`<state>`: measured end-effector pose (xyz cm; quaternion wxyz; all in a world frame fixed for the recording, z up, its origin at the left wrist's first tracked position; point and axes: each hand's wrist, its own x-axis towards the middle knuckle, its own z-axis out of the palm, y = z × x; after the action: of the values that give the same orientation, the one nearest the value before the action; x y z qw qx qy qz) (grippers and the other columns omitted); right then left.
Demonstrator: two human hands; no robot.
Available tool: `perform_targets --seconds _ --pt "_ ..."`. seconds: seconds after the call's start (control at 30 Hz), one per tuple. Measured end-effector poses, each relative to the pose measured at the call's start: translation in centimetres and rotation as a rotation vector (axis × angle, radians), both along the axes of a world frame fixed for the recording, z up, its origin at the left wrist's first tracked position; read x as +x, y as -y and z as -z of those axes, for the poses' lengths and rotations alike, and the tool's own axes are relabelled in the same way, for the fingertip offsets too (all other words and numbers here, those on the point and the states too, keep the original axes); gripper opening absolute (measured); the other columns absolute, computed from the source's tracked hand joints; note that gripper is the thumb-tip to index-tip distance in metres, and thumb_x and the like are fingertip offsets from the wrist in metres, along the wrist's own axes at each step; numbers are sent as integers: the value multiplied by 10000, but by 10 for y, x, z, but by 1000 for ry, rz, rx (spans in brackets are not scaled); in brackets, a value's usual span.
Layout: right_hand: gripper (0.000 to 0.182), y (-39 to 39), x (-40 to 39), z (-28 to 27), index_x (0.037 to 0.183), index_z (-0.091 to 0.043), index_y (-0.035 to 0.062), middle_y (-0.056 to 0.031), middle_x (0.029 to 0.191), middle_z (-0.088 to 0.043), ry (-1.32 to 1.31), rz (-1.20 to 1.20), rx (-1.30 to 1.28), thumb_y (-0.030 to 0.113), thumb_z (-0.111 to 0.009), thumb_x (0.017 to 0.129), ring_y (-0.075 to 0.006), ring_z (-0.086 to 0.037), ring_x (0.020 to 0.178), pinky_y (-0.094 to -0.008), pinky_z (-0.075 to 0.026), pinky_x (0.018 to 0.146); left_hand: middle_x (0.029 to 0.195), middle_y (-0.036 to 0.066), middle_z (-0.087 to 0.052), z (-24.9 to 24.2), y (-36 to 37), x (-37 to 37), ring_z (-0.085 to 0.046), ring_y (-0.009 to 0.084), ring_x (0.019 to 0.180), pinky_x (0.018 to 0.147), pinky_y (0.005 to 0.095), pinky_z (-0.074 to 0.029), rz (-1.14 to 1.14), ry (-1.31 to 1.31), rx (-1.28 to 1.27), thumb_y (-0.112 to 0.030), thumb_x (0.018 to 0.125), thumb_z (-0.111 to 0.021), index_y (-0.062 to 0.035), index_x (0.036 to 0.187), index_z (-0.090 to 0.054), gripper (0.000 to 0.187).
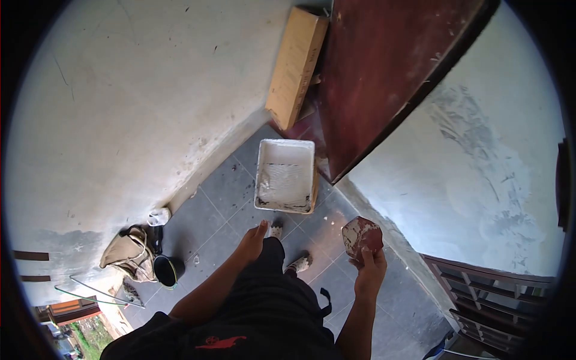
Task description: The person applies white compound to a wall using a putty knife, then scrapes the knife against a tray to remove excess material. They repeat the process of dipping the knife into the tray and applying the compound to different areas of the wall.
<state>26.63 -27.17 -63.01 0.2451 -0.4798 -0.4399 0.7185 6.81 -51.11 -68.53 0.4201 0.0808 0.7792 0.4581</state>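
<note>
My right hand (370,270) grips the lower edge of a roughly hexagonal dark-red flat piece (364,234). Its face is smeared with whitish, plaster-like residue, and my thumb presses on it. My left hand (252,241) hangs in front of my left leg, seen from the side. Its thumb and fingers point forward and nothing shows in them. Beyond both hands is a white paint tray (260,174), its ribbed slope coated with whitish residue and dark specks along the near edge. What the tray rests on is mostly hidden.
Behind the tray, a long cardboard box (297,66) leans in the corner beside a dark-red door (378,78). At left stand a black bucket (168,271) and a beige bag (133,255). Grey floor tiles (225,201) lie underfoot, and a dark louvred frame (486,300) is at right.
</note>
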Motion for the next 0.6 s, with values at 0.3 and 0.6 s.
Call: perform_targets --seconds 0.3,0.6 --pt "198 70 -123 65 1116 -626 2 -53 985 -686 259 -259 170 128 -635 963 -114 -649 795 -290 -553 651 1564 242 -383 55 61 -100 -294 336 1499 1227 445 -180 -272 177 162 -680 1026 -206 87 1500 -358 915" --pt "239 134 -246 247 1085 -564 -33 -240 957 -661 633 -480 485 148 -633 944 -384 -663 873 -415 -509 775 1570 256 -362 196 63 -171 -282 340 1502 1224 452 -188 -228 295 53 -708 1011 -193 96 1509 -328 956"
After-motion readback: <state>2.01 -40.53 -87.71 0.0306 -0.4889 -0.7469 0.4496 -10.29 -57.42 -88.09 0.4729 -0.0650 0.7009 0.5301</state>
